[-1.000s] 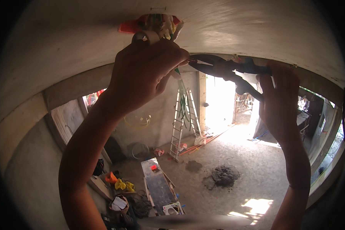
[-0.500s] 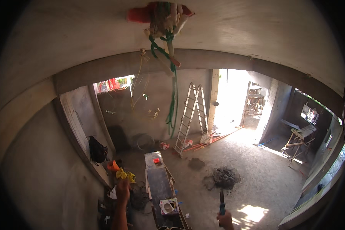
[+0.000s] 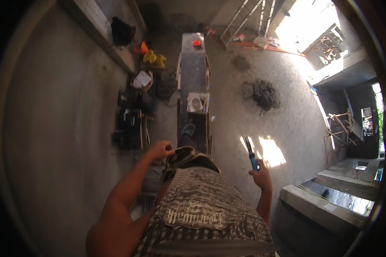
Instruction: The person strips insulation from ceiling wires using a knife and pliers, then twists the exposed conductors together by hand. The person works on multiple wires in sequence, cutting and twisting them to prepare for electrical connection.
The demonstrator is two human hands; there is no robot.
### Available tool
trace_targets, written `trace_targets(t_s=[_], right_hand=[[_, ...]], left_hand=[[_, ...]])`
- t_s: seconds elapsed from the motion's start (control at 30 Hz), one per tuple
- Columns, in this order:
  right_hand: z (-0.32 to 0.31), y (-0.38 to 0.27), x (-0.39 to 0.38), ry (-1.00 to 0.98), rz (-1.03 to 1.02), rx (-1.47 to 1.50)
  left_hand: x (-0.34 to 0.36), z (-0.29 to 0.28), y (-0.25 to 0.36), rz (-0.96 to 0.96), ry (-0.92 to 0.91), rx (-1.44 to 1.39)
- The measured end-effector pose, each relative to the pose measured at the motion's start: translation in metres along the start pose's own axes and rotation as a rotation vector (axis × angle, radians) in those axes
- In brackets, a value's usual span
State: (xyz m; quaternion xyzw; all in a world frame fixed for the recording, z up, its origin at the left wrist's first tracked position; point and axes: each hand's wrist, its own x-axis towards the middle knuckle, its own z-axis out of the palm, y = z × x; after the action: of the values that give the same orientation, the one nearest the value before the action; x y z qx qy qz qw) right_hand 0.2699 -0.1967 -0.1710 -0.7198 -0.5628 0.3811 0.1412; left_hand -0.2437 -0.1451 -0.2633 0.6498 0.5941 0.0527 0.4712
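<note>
My right hand (image 3: pixel 261 174) is closed round the handle of a blue-handled tool (image 3: pixel 251 158). Its dark, narrow head points away from me; the exact kind is hard to make out. At waist level my left hand (image 3: pixel 161 150) has its fingers curled at the left edge of a dark tool pouch (image 3: pixel 193 157) with a tan rim. The pouch gapes toward me, and its contents are in shadow. One grey shoe (image 3: pixel 188 129) of mine stands on a long, narrow plank platform (image 3: pixel 194 70) under me.
On the platform lie a box (image 3: pixel 197 103) holding a round item and a small red object (image 3: pixel 196 43). Black cases (image 3: pixel 128 123) and yellow bags (image 3: pixel 154 58) sit along the left. A dark mortar heap (image 3: pixel 265 95) lies on the floor to the right; a ladder (image 3: pixel 248 19) stands beyond.
The view has tipped down from the ceiling wires to my body and the platform. My left hand has come back to the pouch at my waist; my right still holds the tool.
</note>
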Motion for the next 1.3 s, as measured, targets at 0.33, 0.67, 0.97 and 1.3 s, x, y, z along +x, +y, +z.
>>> trace_targets(t_s=[0.33,0.67,0.97,1.3], right_hand=[[0.015,-0.186,0.035,-0.524,-0.531,-0.504],[0.162,-0.212,0.067,-0.677,-1.059,-0.707],[0.173,-0.183,0.086,-0.694,-0.934,-0.650],[0.116,-0.132,0.097,-0.179,-0.319,0.419]], left_hand=[[-0.001,0.000,0.037,-0.043,0.070,-0.163],[-0.025,0.003,0.035,0.006,0.307,-0.087],[-0.013,-0.003,0.014,-0.107,0.085,-0.125],[0.083,-0.037,0.122,0.197,-0.064,-0.656]])
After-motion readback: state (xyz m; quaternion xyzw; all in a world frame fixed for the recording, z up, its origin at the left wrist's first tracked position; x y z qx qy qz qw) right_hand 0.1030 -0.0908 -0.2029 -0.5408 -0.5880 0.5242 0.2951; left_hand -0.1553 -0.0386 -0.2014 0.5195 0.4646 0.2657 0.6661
